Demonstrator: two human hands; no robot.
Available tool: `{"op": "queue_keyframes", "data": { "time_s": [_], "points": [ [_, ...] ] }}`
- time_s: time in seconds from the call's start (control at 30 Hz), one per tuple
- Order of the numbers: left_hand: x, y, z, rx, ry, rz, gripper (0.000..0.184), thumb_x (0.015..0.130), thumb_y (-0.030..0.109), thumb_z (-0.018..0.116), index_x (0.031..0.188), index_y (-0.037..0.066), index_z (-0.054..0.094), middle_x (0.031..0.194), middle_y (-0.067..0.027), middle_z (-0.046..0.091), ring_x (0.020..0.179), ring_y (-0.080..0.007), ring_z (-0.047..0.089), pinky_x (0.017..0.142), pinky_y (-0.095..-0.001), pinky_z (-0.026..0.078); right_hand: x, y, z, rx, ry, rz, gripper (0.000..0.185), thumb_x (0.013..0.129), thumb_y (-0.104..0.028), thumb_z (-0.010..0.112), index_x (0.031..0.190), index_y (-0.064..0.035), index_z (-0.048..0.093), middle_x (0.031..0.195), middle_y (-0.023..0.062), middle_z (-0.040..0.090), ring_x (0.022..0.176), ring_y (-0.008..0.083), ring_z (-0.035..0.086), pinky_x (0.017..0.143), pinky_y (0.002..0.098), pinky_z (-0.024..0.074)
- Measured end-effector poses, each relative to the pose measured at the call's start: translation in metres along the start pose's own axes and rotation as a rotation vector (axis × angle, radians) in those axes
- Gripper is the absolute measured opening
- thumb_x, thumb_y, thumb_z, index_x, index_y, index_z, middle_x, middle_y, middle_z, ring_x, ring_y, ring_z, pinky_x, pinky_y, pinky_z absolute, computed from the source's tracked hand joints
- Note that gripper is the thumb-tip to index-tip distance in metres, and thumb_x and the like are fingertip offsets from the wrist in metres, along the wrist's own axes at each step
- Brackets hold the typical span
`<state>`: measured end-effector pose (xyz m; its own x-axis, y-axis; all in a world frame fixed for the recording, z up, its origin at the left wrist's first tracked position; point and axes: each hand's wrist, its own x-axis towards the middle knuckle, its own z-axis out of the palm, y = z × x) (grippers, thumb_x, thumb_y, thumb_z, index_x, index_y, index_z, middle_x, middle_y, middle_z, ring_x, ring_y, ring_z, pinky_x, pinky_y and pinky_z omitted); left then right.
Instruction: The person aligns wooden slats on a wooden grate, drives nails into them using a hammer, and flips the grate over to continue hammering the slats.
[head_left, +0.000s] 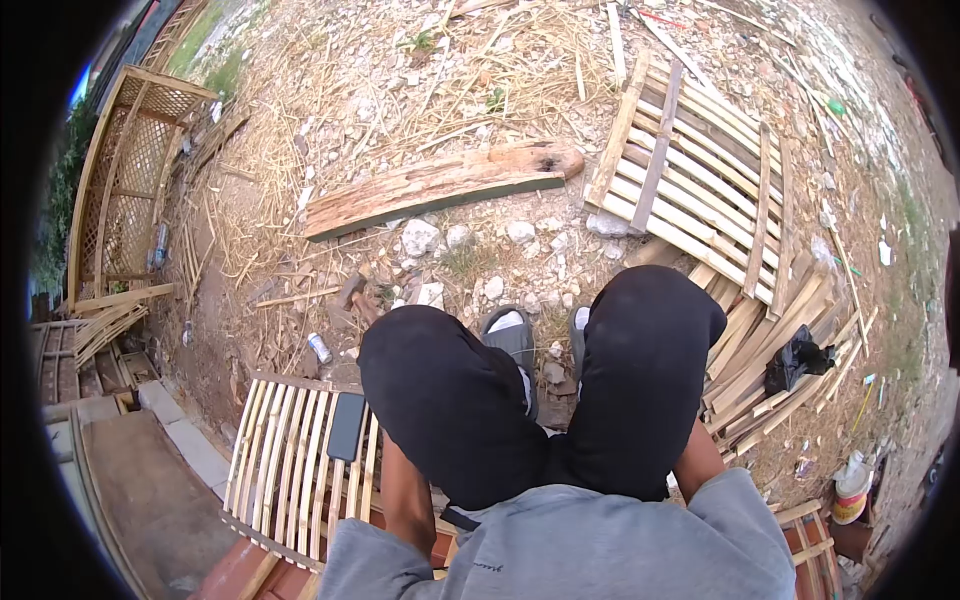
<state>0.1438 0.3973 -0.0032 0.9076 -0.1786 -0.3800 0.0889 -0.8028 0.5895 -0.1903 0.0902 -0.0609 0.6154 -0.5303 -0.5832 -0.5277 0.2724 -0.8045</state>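
Neither of my hands shows. My left forearm [408, 505] runs from the grey sleeve down beside my left thigh, and the hand is hidden behind the leg. On the other side only a short piece of my right forearm [699, 460] is visible before my right thigh [635, 390] covers it. Nearest to the left arm is a slatted wooden panel [282, 455], with a dark smartphone [346, 427] lying on its slats. I sit with bent knees in black trousers, my feet in grey slippers [513, 340] on the ground.
A thick wooden beam [440, 185] lies across the ground ahead. At right, another slatted panel [690, 180] rests near a pile of loose planks [770, 350] with a black plastic bag [797, 361]. White stones [420, 238] and straw are scattered about. A lattice frame [130, 190] stands at left.
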Motion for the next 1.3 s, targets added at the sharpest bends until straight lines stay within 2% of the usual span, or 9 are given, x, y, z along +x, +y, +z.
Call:
{"op": "queue_keyframes", "data": {
  "time_s": [0.2, 0.37, 0.57, 0.73, 0.87, 0.97, 1.1, 1.2, 1.3],
  "points": [
    [-0.019, 0.17, -0.076, -0.464, 0.099, 0.393, 0.02, 0.103, 0.024, 0.054, 0.109, 0.004, 0.054, 0.07, 0.003, 0.044, 0.059, -0.0033, 0.04, 0.048, -0.0208, 0.033, 0.016, -0.04, -0.013, 0.077, -0.026, -0.155, 0.039, 0.093, -0.024, 0.068, 0.124, -0.0034, 0.058, 0.094, 0.0064, 0.065, 0.087, 0.0134, 0.062, 0.075, 0.0282, 0.0498],
    [-0.057, 0.325, -0.113, -0.578, 0.023, 0.819, 0.019, 0.104, 0.023, 0.051, 0.112, 0.006, 0.052, 0.074, 0.003, 0.044, 0.062, -0.0017, 0.041, 0.047, -0.0162, 0.034, -0.007, -0.162, -0.035, 0.231, 0.037, -0.371, 0.039, 0.094, -0.025, 0.067, 0.123, -0.0011, 0.059, 0.098, 0.0063, 0.066, 0.09, 0.0127, 0.061, 0.081, 0.0293, 0.0494],
    [-0.101, 0.438, -0.046, -0.353, -0.449, 1.21, 0.019, 0.102, 0.024, 0.056, 0.111, 0.007, 0.057, 0.072, 0.0049, 0.046, 0.057, 0.0001, 0.039, 0.046, -0.016, 0.032, -0.043, -0.242, -0.072, 0.375, 0.112, -0.639, 0.043, 0.104, -0.035, 0.048, 0.13, -0.0013, 0.055, 0.102, 0.0088, 0.066, 0.094, 0.0152, 0.063, 0.087, 0.0299, 0.0495],
    [-0.136, 0.436, 0.108, -0.372, -0.886, 1.241, 0.02, 0.101, 0.019, 0.056, 0.112, 0.002, 0.056, 0.09, -0.01, 0.056, 0.077, -0.0176, 0.057, 0.066, -0.0347, 0.046, -0.046, -0.244, -0.079, 0.747, 0.172, -0.719, 0.063, 0.104, -0.052, 0.037, 0.141, -0.0011, 0.044, 0.121, 0.0121, 0.06, 0.109, 0.0187, 0.058, 0.092, 0.0347, 0.0457],
    [-0.146, 0.396, 0.209, -0.289, -0.977, 1.266, 0.022, 0.1, 0.014, 0.052, 0.118, 0.002, 0.056, 0.106, -0.0177, 0.061, 0.1, -0.0281, 0.06, 0.088, -0.0391, 0.047, -0.025, -0.194, -0.093, 1.089, 0.337, -0.473, 0.053, 0.105, -0.047, 0.035, 0.133, -0.0039, 0.045, 0.126, 0.0135, 0.057, 0.115, 0.0234, 0.056, 0.099, 0.0433, 0.0443],
    [-0.163, 0.354, 0.252, -0.312, -0.989, 1.215, 0.023, 0.098, 0.01, 0.054, 0.12, 0.003, 0.056, 0.111, -0.0188, 0.059, 0.11, -0.033, 0.056, 0.096, -0.0414, 0.042, -0.03, -0.155, -0.111, 1.302, 0.12, -0.456, 0.04, 0.105, -0.036, 0.044, 0.129, -0.0043, 0.046, 0.122, 0.015, 0.059, 0.112, 0.0239, 0.058, 0.098, 0.0432, 0.0464],
    [-0.182, 0.309, 0.288, -0.349, -0.94, 1.119, 0.02, 0.097, 0.008, 0.056, 0.116, 0.004, 0.059, 0.113, -0.0178, 0.058, 0.112, -0.0341, 0.054, 0.099, -0.0419, 0.04, -0.032, -0.13, -0.111, 1.428, 0.359, -0.101, 0.025, 0.086, -0.006, 0.049, 0.109, -0.0083, 0.058, 0.099, 0.0043, 0.061, 0.092, 0.0214, 0.057, 0.085, 0.037, 0.0504],
    [-0.18, 0.288, 0.302, -0.408, -0.868, 1.168, 0.017, 0.096, 0.01, 0.058, 0.112, 0.004, 0.061, 0.114, -0.0174, 0.057, 0.108, -0.0325, 0.055, 0.096, -0.0403, 0.042, -0.023, -0.087, -0.117, 1.164, 0.336, -0.223, 0.034, 0.101, -0.025, 0.054, 0.128, -0.0042, 0.047, 0.117, 0.0156, 0.061, 0.109, 0.0244, 0.059, 0.095, 0.0423, 0.0491],
    [-0.175, 0.281, 0.307, -0.499, -0.723, 1.163, 0.015, 0.095, 0.012, 0.061, 0.107, 0.003, 0.062, 0.111, -0.0161, 0.057, 0.106, -0.0309, 0.055, 0.092, -0.0403, 0.043, -0.028, -0.069, -0.129, 1.164, 0.449, -0.134, 0.033, 0.098, -0.019, 0.059, 0.124, -0.0037, 0.048, 0.11, 0.0154, 0.063, 0.096, 0.0228, 0.063, 0.084, 0.0374, 0.054]
  ]
}}
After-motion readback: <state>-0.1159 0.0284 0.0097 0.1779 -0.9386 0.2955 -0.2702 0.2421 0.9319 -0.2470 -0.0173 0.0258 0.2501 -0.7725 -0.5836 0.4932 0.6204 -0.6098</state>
